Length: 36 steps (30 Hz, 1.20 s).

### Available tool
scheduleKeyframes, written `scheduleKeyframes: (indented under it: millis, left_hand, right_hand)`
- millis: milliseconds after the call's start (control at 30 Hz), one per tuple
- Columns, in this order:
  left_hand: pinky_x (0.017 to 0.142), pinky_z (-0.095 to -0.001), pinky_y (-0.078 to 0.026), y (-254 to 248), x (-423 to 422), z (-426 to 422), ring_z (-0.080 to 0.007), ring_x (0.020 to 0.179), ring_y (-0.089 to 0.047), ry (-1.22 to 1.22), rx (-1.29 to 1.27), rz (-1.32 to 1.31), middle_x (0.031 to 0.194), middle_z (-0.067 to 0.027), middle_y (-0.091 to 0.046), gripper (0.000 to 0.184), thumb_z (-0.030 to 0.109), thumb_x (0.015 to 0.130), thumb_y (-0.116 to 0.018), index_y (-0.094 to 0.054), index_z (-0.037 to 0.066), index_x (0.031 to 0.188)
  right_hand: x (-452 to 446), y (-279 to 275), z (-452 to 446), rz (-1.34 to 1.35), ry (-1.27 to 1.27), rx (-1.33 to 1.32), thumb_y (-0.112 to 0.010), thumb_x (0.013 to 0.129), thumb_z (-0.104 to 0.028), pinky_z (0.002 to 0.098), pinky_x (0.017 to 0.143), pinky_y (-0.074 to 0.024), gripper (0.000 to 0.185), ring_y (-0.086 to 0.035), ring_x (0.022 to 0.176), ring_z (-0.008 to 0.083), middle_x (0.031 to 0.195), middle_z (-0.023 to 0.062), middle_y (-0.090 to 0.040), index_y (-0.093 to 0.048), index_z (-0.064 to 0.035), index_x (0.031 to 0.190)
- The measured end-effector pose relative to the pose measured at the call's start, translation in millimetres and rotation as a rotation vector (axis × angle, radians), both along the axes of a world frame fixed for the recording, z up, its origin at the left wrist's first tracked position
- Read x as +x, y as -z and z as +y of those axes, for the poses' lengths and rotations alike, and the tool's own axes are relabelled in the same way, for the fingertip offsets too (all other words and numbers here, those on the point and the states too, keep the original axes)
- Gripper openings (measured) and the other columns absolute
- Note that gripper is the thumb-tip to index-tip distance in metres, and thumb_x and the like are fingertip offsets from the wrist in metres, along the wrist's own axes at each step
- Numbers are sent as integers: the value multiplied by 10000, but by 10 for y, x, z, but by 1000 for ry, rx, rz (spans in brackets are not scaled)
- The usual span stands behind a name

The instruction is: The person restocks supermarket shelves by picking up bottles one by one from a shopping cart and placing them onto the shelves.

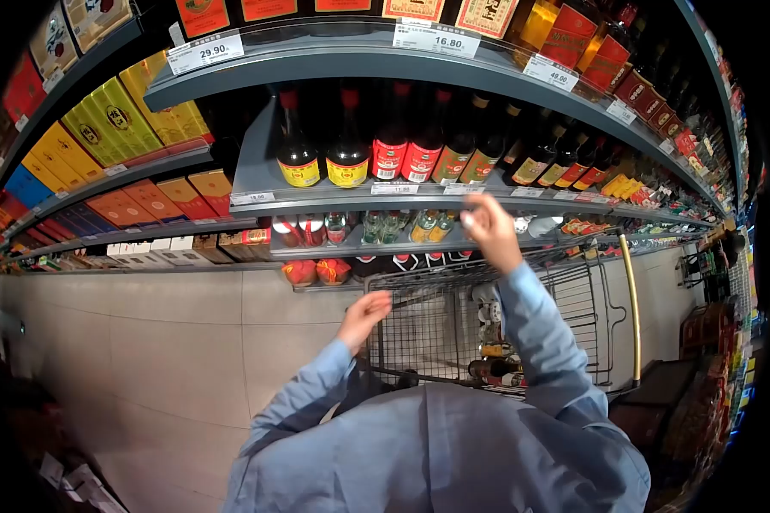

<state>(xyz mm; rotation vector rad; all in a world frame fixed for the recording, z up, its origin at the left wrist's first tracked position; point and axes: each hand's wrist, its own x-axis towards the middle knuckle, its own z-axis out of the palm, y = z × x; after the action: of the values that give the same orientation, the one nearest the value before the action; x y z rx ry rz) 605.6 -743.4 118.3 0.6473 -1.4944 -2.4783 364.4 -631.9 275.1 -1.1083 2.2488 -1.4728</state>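
Observation:
My right hand (492, 231) is raised just in front of the lower edge of a shelf (316, 203), its fingers curled together; whether anything small is between them is hidden. Lower and to the left, my left hand (365, 320) hangs by the corner of a wire shopping cart (415, 333), fingers bent and loosely together, with nothing visible in them. Dark bottles with yellow labels (299, 171), red labels (389, 160) and green labels (450, 165) stand upright on the shelf above my hands. Bottles (492, 368) lie inside the cart.
An upper shelf (334, 68) with price tags juts out overhead. Boxed goods (107, 124) line the shelves at the left. Clear bottles (385, 227) stand on a lower shelf. The cart's yellow handle (631, 308) is at the right; tiled floor (162, 333) spreads to the left.

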Motion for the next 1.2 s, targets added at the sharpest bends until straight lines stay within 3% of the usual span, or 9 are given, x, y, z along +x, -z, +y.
scheduleKeyframes:
  millis: [67, 133, 400, 500, 600, 700, 833, 933, 1200]
  left_hand:
    - [874, -253, -420, 563, 705, 115, -131, 1001, -521, -117, -31, -197, 1078, -70, -564, 332, 51, 836, -570, -512, 14, 1161]
    - [867, -253, -422, 885, 1298, 249, -132, 986, -518, -147, -35, -384, 1085, -71, -556, 350, 55, 826, -585, -512, 12, 1165]
    - [1065, -362, -162, 703, 1105, 359, -245, 1318, -225, 160, 72, -557, 1404, -135, -303, 719, 363, 834, -568, -239, 16, 1371]
    - [1017, -299, -271, 422, 641, 509, -238, 1206, -391, 171, 98, -568, 1292, -176, -421, 692, 289, 838, -573, -247, -64, 1337]
    - [1012, -304, -273, 289, 512, 628, -237, 1196, -397, 131, -23, -552, 1271, -170, -437, 736, 301, 829, -579, -205, -67, 1345]
    - [1085, -320, -90, 569, 558, 617, -259, 1352, -104, 193, 51, -518, 1438, -214, -150, 928, 351, 788, -607, -22, -77, 1368]
    - [1084, -319, -92, 519, 496, 718, -261, 1354, -96, 324, -95, -552, 1442, -211, -139, 952, 330, 756, -634, -27, -66, 1373]
    - [1048, -306, -213, 669, 473, 845, -267, 1288, -285, 307, -231, -624, 1373, -210, -312, 954, 306, 742, -658, -48, -53, 1380]
    - [1071, -312, -174, 884, 303, 1084, -289, 1330, -195, 477, -330, -623, 1405, -229, -243, 924, 427, 719, -647, -192, -63, 1357]
  right_hand:
    - [281, 614, 709, -35, -60, 262, -611, 805, -122, 247, 547, -438, 120, -556, 593, 103, 654, 53, -580, -595, -37, 887]
    - [571, 1186, 1483, 95, -48, 647, -586, 796, -176, 364, 606, -485, 141, -607, 658, 297, 741, 138, -630, -617, -54, 860]
    - [1226, 2066, 3064, 17, 71, 1150, -543, 805, -381, 439, 688, -494, 279, -615, 762, 335, 787, 145, -643, -652, -192, 978]
    - [1222, 2161, 3219, 123, 117, 1333, -481, 833, -439, 437, 743, -482, 322, -616, 821, 308, 840, 135, -647, -626, -228, 1029]
    - [1272, 2220, 3432, -13, 254, 1277, -437, 844, -488, 428, 761, -478, 362, -612, 862, 305, 865, 144, -646, -631, -227, 1002]
    - [1348, 2192, 3487, -106, 262, 1453, -360, 849, -552, 425, 769, -479, 516, -607, 906, 318, 900, 160, -644, -626, -127, 972]
    - [1334, 2014, 3468, -145, 288, 1464, -363, 846, -555, 426, 782, -476, 540, -608, 910, 320, 955, 162, -634, -619, -99, 977]
    - [1283, 2057, 3591, -162, 261, 1442, -358, 854, -542, 419, 787, -476, 529, -605, 919, 320, 975, 152, -632, -605, -102, 1016]
    - [1141, 2056, 3855, -159, 268, 1424, -382, 866, -493, 418, 772, -484, 452, -610, 922, 297, 987, 129, -635, -599, -122, 1006]
